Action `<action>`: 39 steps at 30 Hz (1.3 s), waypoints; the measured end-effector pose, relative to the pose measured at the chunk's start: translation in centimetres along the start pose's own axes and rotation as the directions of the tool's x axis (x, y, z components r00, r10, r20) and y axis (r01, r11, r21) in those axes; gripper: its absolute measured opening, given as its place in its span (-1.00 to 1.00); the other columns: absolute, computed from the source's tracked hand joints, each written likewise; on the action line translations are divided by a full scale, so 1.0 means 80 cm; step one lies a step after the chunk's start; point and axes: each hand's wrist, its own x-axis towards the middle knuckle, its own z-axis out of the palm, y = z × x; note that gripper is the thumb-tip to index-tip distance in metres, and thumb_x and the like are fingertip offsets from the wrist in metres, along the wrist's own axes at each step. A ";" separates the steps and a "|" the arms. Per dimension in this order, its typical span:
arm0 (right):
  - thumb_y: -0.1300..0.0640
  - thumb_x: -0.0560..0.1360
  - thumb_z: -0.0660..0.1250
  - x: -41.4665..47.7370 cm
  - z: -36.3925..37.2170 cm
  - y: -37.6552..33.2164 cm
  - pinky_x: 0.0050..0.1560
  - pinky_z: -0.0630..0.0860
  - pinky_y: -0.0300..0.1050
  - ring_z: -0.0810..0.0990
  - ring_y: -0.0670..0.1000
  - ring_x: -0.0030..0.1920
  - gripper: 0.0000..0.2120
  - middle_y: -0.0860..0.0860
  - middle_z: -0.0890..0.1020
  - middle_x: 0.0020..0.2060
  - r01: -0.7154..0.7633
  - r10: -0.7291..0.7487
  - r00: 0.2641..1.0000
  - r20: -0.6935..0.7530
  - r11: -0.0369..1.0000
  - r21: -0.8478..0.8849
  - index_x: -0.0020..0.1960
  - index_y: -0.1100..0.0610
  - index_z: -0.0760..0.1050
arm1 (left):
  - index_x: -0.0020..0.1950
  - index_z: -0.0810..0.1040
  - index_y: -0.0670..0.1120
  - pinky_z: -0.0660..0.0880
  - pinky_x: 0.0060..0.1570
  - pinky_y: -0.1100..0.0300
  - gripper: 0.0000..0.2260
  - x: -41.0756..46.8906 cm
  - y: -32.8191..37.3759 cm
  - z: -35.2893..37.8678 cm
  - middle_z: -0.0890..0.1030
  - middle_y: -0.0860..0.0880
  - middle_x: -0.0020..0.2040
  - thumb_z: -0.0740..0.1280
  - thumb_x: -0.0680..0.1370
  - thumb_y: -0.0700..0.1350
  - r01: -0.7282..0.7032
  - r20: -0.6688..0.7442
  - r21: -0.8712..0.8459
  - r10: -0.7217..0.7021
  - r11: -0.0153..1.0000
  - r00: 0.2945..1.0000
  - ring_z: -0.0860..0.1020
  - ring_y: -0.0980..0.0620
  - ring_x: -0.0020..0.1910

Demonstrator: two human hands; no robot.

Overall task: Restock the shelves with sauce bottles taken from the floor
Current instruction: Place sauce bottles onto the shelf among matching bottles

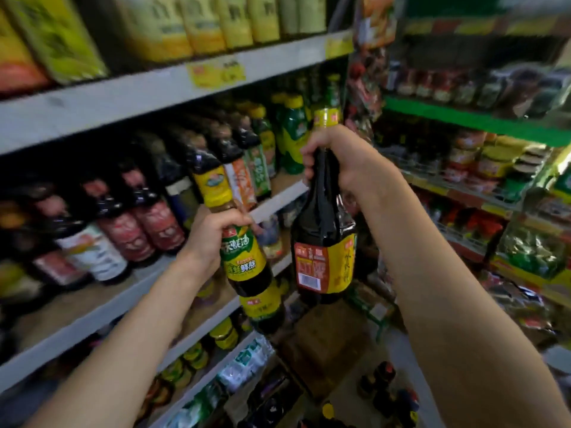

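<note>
Head view: my left hand (213,239) has its fingers (236,220) curled tight round a green-and-yellow labelled sauce bottle (245,261), gripping just above the label. That bottle is tilted, its top leaning left toward the middle shelf (279,197), and it sits in the air just in front of that shelf's front edge.

My right hand (338,159) is wrapped round the neck of a dark sauce bottle (323,239) with an orange-and-yellow label and a barcode. It hangs nearly upright below my grip, with its yellow cap (326,116) poking out above my fist. The two bottles are close beside each other, and I can't tell whether they touch.

Rows of dark bottles (145,223) with red labels stand along the middle shelf toward its left end. The shelf above (123,94) carries yellow-green packs (197,23) and a yellow price tag (217,72) on its front edge.

Down on the floor, near the lower right, stands a small cluster of dark bottles (384,387) beside a brown cardboard box (324,347). A green-edged rack (469,118) of jars fills the right side, badly blurred.
</note>
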 end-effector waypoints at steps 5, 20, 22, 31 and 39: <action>0.33 0.44 0.23 -0.030 0.173 -0.022 -0.38 0.47 -0.15 0.42 0.07 -0.54 -0.66 0.07 0.43 -0.54 0.115 -0.108 0.987 0.119 0.992 -0.054 -0.50 0.15 0.40 | -0.37 0.51 -0.18 0.57 -0.34 0.14 -0.90 -0.062 0.112 -0.128 0.56 -0.19 -0.46 0.37 0.15 -0.25 0.059 0.110 -0.126 -0.045 0.990 0.993 0.57 -0.15 -0.46; 0.35 0.36 0.35 -0.119 0.532 0.004 -0.39 0.54 -0.09 0.44 0.07 -0.57 -0.87 0.10 0.46 -0.54 0.270 -0.220 0.935 0.278 0.950 -0.157 -0.33 0.23 0.46 | -0.47 0.56 -0.14 0.61 -0.26 0.05 -0.92 -0.275 0.309 -0.347 0.58 -0.21 -0.44 0.40 0.23 -0.25 0.010 -0.383 0.178 0.060 0.984 0.922 0.59 -0.13 -0.47; 0.35 0.36 0.35 -0.126 0.553 0.010 -0.38 0.55 -0.07 0.45 0.08 -0.57 -0.87 0.10 0.47 -0.55 0.283 -0.221 0.925 0.309 0.943 -0.173 -0.34 0.23 0.47 | -0.43 0.57 -0.16 0.61 -0.24 0.00 -0.91 -0.289 0.313 -0.361 0.58 -0.22 -0.44 0.41 0.26 -0.28 -0.002 -0.442 0.178 0.082 0.984 0.893 0.58 -0.13 -0.47; 0.39 0.34 0.35 -0.145 0.596 0.014 -0.42 0.50 -0.08 0.43 0.07 -0.58 -0.88 0.11 0.46 -0.57 0.259 -0.206 0.901 0.381 0.962 -0.092 -0.32 0.26 0.46 | -0.20 0.55 -0.24 0.61 -0.33 0.11 -0.91 -0.323 0.313 -0.389 0.62 -0.20 -0.40 0.41 0.33 -0.28 0.033 -0.668 0.212 0.120 0.977 0.735 0.63 -0.12 -0.40; 0.39 0.38 0.35 -0.169 0.609 0.001 -0.39 0.50 -0.10 0.45 0.07 -0.57 -0.88 0.07 0.47 -0.58 0.278 -0.212 0.865 0.455 0.957 -0.082 -0.29 0.25 0.47 | -0.23 0.54 -0.24 0.60 -0.31 0.12 -0.93 -0.351 0.316 -0.385 0.62 -0.22 -0.38 0.40 0.33 -0.28 0.024 -0.761 0.190 0.132 0.981 0.635 0.63 -0.13 -0.41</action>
